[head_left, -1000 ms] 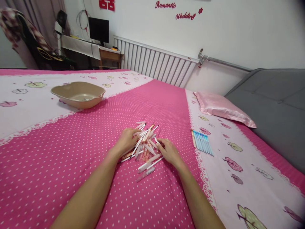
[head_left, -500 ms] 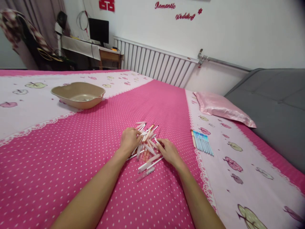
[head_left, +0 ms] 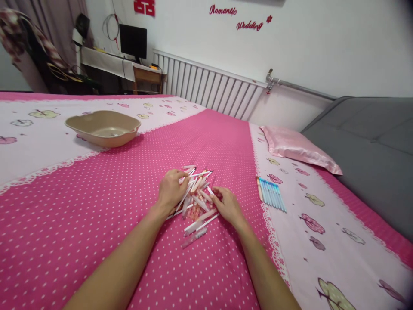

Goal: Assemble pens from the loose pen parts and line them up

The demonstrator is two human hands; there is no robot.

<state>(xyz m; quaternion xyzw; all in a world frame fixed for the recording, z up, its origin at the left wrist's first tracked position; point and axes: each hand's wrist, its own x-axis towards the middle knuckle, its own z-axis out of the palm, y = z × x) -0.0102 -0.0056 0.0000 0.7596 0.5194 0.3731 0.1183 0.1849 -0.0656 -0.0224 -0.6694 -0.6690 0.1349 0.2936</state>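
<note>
A loose pile of pens (head_left: 200, 202) on a pink dotted bedspread (head_left: 129, 185), just below the centre of the frame.
The left hand (head_left: 172, 188), at the pile's left edge, pinches 1 slim white pen (head_left: 200, 174) between thumb and fingertips. The right hand (head_left: 227, 206) reaches the pile's right edge with bent fingers; I cannot tell if they grip something. A row of mostly blue pens (head_left: 272, 194) lies right of centre, and a beige basin (head_left: 103, 129) stands at upper left.

pink pillow (head_left: 300, 148) beside a grey headboard (head_left: 364, 133), white radiator (head_left: 209, 84), black monitor (head_left: 133, 41) on a desk (head_left: 146, 76), red wall lettering (head_left: 223, 10)
</note>
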